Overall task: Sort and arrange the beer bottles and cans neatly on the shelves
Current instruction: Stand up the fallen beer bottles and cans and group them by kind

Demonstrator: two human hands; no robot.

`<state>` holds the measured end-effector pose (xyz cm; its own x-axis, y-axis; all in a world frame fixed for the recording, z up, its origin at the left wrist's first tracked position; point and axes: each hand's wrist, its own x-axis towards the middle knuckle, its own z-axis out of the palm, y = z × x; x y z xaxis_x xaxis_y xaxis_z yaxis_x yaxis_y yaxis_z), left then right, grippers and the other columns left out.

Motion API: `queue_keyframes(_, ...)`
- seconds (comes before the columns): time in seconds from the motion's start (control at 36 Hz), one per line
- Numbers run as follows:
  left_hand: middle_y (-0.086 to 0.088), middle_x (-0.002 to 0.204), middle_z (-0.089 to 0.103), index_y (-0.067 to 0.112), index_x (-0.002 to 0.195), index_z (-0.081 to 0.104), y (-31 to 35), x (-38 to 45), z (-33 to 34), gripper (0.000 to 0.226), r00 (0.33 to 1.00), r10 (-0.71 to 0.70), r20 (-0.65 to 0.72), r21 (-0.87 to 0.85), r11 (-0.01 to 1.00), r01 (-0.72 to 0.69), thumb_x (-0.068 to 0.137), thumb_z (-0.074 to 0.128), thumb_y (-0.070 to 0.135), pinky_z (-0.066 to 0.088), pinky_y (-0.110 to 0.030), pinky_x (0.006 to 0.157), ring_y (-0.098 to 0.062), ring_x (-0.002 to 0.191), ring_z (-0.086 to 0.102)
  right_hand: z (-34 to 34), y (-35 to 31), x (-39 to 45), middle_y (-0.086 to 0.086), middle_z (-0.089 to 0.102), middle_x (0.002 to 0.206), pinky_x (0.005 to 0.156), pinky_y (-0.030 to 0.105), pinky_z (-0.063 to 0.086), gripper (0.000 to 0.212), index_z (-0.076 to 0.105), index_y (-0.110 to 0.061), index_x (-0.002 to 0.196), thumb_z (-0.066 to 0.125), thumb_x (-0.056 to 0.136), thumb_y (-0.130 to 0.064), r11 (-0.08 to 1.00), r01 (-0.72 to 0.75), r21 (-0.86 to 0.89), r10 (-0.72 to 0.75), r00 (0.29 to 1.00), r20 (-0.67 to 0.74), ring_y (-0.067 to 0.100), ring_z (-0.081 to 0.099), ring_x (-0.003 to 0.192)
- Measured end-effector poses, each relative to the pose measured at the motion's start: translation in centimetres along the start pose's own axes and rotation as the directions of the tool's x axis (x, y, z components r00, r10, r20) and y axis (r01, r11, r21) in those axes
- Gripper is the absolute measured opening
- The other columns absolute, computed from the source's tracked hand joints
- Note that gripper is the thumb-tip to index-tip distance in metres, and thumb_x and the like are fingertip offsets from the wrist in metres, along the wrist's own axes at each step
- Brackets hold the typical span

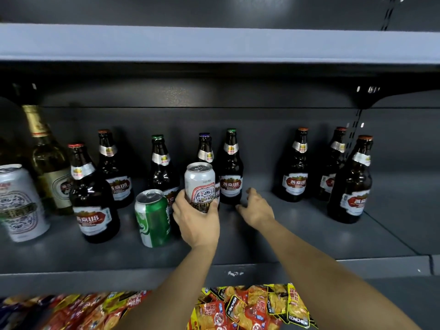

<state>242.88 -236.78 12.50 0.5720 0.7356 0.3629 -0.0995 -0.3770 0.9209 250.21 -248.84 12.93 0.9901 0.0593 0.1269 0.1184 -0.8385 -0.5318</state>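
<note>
The shelf [309,234] is dark grey painted metal, matt and smooth, with a few pale scuffs along its front lip. The brown bottles [295,167] are glossy dark glass with bright highlights, shiny silver foil collars and smooth printed paper labels. The taller green bottle [47,160] is glass too, its neck wrapped in gold foil. The white can [201,184] and green can [153,217] are smooth metal with bare brushed tops. The snack packets [252,306] below are glossy crinkled plastic film.
</note>
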Motion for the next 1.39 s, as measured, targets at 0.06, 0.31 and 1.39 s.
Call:
queue_keyframes(0.06, -0.012, 0.132, 0.047, 0.010, 0.139, 0.040, 0.4, 0.1, -0.2, 0.077, 1.000, 0.001, 0.001, -0.004, 1.000, -0.001, 0.075, 0.081, 0.019, 0.041, -0.043, 0.091, -0.032, 0.125, 0.042, 0.0, -0.2, -0.1, 0.011, 0.049, 0.139, 0.102, 0.041, 0.041, 0.054, 0.035, -0.012, 0.138, 0.058, 0.094, -0.034, 1.000, 0.014, -0.021, -0.014, 1.000, 0.003, 0.031, 0.047, 0.127)
queue_keyframes(0.31, -0.006, 0.141, 0.041, 0.018, 0.138, 0.040, 2.8, -3.1, 0.3, 0.062, 0.806, 0.592, -0.028, 0.030, 0.806, -0.591, 0.078, 0.057, 0.025, 0.027, -0.030, 0.112, -0.020, 0.133, 0.038, -0.6, -0.1, -0.4, 0.010, 0.051, 0.136, 0.100, 0.042, 0.040, 0.048, 0.038, -0.013, 0.132, 0.055, 0.093, -0.036, 0.999, 0.051, 0.012, -0.051, 0.999, 0.013, 0.030, 0.047, 0.125)
queue_keyframes(1.39, -0.005, 0.146, 0.033, 0.027, 0.148, 0.030, 2.8, -1.1, 13.7, 0.062, 0.865, -0.237, 0.443, -0.196, 0.915, 0.352, 0.095, 0.041, 0.056, 0.030, -0.043, 0.114, -0.023, 0.136, 0.034, -1.7, 2.5, 6.4, -0.004, 0.059, 0.092, 0.071, 0.030, 0.042, 0.034, 0.038, -0.019, 0.111, 0.053, 0.094, -0.044, 0.950, 0.056, 0.307, -0.064, 0.998, 0.018, 0.020, 0.059, 0.084)
